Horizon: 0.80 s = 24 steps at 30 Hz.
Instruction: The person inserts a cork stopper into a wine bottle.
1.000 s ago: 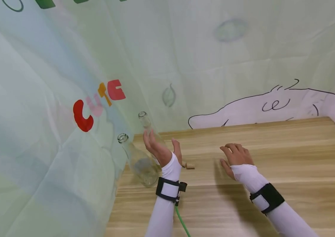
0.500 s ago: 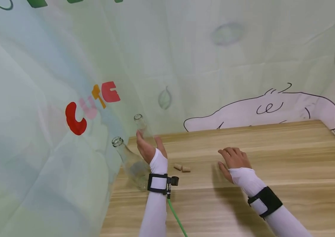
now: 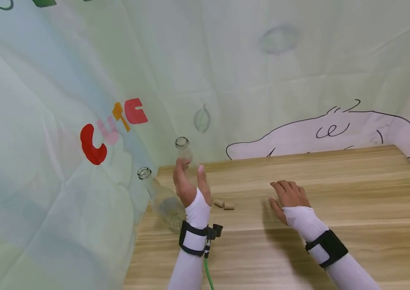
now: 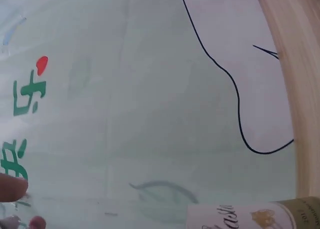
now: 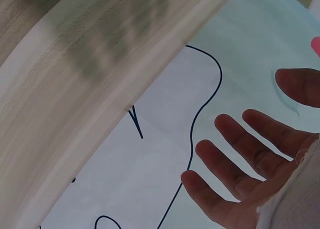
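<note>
My left hand (image 3: 188,188) grips a clear glass wine bottle (image 3: 184,152) at the back left of the table, thumb on its right side and fingers on its left. The hand hides its lower body in the head view. In the left wrist view, the bottle's printed label (image 4: 250,218) shows at the bottom edge and fingertips (image 4: 12,188) at the left. A second clear glass bottle (image 3: 166,203) stands left of that hand. Two small corks (image 3: 228,206) lie just to its right. My right hand (image 3: 289,197) is held over the table, holding nothing, its fingers loosely bent.
The wooden table (image 3: 255,257) ends at a printed cloth backdrop (image 3: 244,100) along its back and left sides. Both bottles are close to that left cloth. A green cable (image 3: 208,274) runs down from the left wrist strap (image 3: 194,238).
The held bottle has shifted to the right along with my left hand. The two corks, partly hidden earlier, show fully now. My right hand has barely moved.
</note>
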### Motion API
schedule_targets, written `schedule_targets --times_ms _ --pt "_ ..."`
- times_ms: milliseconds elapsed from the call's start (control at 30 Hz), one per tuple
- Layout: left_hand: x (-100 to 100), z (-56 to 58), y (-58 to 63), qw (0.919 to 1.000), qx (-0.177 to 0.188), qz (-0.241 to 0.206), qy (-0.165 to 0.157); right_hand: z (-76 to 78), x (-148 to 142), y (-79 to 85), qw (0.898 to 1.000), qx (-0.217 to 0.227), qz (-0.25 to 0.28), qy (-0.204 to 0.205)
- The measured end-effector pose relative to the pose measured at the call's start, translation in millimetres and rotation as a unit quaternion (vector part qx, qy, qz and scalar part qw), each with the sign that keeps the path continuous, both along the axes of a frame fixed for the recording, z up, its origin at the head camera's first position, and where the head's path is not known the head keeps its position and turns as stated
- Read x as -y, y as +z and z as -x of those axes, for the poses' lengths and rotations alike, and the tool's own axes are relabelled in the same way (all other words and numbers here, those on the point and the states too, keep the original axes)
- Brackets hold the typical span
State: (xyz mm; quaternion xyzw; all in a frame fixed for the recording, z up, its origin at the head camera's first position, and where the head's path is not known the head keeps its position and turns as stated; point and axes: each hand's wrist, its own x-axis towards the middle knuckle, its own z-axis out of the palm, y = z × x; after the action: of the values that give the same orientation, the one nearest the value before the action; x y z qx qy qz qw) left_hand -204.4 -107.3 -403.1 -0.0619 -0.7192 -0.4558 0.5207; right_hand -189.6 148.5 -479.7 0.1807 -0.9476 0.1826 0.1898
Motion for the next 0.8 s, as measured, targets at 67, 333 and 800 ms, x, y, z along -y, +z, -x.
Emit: schedule_targets --times_ms 67,333,800 --pt "-10.5 -10.8 3.5 0.9998 -0.005 0.011 -0.019 0.0 -1.7 0.3 1.000 0.002 0.002 -0.002" --pt "-47.7 -49.3 -3.8 0.9929 0.028 0.028 -0.112 -0.2 -8.3 -1.9 1.000 -0.012 0.011 -0.007" --pt "-89.1 -79.0 -21.5 0.9744 -0.003 0.099 -0.202 -3.3 -20.5 -1.4 1.000 -0.015 0.015 -0.016"
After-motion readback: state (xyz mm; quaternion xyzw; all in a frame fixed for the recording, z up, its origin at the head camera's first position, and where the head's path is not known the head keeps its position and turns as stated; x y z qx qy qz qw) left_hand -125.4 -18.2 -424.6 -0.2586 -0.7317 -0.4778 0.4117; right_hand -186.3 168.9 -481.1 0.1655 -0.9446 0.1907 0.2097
